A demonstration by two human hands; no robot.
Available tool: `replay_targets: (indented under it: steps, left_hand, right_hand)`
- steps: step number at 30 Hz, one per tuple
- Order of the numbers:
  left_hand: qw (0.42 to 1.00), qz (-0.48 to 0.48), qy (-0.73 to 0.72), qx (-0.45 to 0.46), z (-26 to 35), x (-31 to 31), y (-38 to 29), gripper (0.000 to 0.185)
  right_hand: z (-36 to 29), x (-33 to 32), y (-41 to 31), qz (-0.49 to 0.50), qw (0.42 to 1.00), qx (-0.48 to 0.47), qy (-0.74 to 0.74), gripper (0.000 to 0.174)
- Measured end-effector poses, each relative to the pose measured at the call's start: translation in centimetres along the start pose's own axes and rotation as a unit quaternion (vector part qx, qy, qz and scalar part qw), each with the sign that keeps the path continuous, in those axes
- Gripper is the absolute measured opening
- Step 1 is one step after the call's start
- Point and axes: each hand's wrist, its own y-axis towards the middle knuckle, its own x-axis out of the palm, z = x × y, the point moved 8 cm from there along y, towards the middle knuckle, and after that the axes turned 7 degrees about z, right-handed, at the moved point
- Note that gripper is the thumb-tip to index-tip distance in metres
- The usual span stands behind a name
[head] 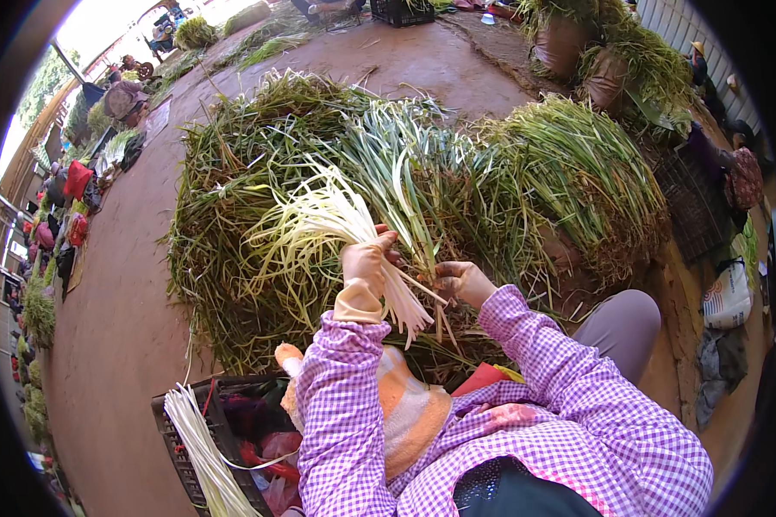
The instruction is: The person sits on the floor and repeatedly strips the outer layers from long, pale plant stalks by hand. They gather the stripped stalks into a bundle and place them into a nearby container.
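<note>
My left hand point(365, 265), in a pale glove with stained fingers, is closed around a bunch of pale yellow-white garlic chives point(343, 213); the leaves fan to the upper left and the white stem ends point down to the right. My right hand point(462, 282), also gloved, pinches stalks close to the lower end of a green-leaved plant point(407, 213), just right of the bunch. Below and behind both hands spreads a large heap of green leafy plants point(233, 213), with brown roots and dry matter among them. Exactly which stalks the right fingertips grip is partly hidden.
At lower left a black plastic crate point(168, 439) holds red bags, with a bundle of pale stalks point(200, 446) across its edge. An orange-and-white towel point(414, 413) lies by my lap. Full sacks point(559, 48) stand upper right. Several people sit or stand farther off.
</note>
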Motion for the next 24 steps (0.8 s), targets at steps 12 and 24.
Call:
replay_targets:
  steps: [12, 24]
  left_hand:
    - [0.988, -0.039, 0.133, -0.071, -3.5, 1.1, 2.2, 0.016]
    - [0.995, 0.049, 0.089, 0.005, -1.8, -0.7, 3.1, 0.007]
  right_hand:
    - [1.2, 0.2, -1.1, -0.075, 0.989, 0.098, -0.08, 0.04]
    - [3.2, -0.2, -2.1, 0.083, 0.893, 0.076, -0.436, 0.026]
